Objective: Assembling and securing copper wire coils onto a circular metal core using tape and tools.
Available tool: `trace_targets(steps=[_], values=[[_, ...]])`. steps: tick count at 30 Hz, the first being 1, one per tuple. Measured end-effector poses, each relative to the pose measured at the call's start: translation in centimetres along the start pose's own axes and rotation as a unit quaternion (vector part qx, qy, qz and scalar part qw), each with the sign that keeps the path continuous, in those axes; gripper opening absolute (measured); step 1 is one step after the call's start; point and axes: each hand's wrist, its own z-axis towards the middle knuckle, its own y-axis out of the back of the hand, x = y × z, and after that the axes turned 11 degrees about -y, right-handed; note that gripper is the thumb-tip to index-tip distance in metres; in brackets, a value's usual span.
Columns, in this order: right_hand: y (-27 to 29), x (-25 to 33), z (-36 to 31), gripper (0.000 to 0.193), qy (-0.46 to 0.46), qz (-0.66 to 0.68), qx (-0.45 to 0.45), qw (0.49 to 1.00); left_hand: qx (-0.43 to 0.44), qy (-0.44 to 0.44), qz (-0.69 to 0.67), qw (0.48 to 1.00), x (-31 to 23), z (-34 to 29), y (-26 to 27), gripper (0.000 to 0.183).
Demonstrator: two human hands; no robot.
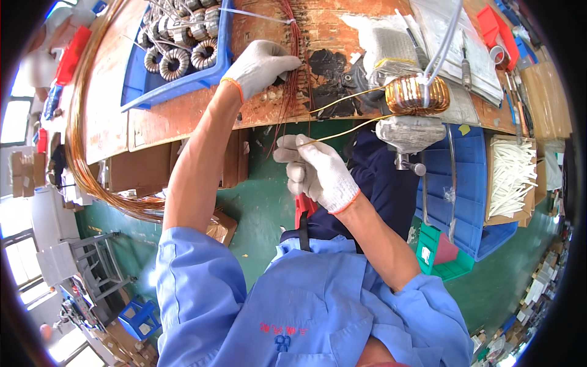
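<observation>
My left hand (pixel 260 68), in a white glove, is closed at a hanging bundle of thin dark-red wires (pixel 295 37), its thumb lying across them. A white tie binds the bundle higher up. Below the bench edge, my right hand (pixel 321 174), also gloved, has curled fingers, with its thumb against the end of a copper wire (pixel 351 129). That wire runs from a copper-wound toroidal coil (pixel 417 96), which rests on a wrapped holder (pixel 411 134) at the bench edge. A second copper lead (pixel 348 101) stretches from the coil toward the bundle.
A blue tray (pixel 177 88) with several wound ring cores stands left on the worn wooden bench (pixel 165 119). A large loop of copper wire (pixel 76 122) hangs at far left. Right are screwdrivers (pixel 466 70), blue crates (pixel 455 189) and a box of white sleeves (pixel 510 177).
</observation>
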Motion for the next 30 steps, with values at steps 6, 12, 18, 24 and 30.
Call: trace_targets(steps=[6, 12, 18, 24, 30], values=[[0.7, 0.9, 0.7, 0.030, 0.026, 0.022, -0.023, 0.999, 0.008, 0.002, 0.006, 1.000, 0.3, 0.4, 0.2, 0.042], [-0.2, 1.4, 0.6, 0.031, 0.125, -0.064, -0.119, 0.983, 0.000, 0.002, 0.032, 0.999, 0.7, 1.0, -0.3, 0.043], [0.1, 1.1, -1.4, 0.036, 0.156, -0.170, -0.172, 0.958, 0.058, 0.035, 0.119, 0.991, 0.0, 2.6, 0.1, 0.045], [2.3, -5.0, -9.4, 0.031, 0.107, -0.193, -0.216, 0.951, -0.235, -0.105, 0.273, 0.927, -1.8, 2.0, 0.4, 0.054], [4.5, -6.7, -19.6, 0.033, 0.093, -0.298, -0.315, 0.896, 0.243, -0.176, 0.000, 0.954, -8.5, -10.8, -1.1, 0.061]])
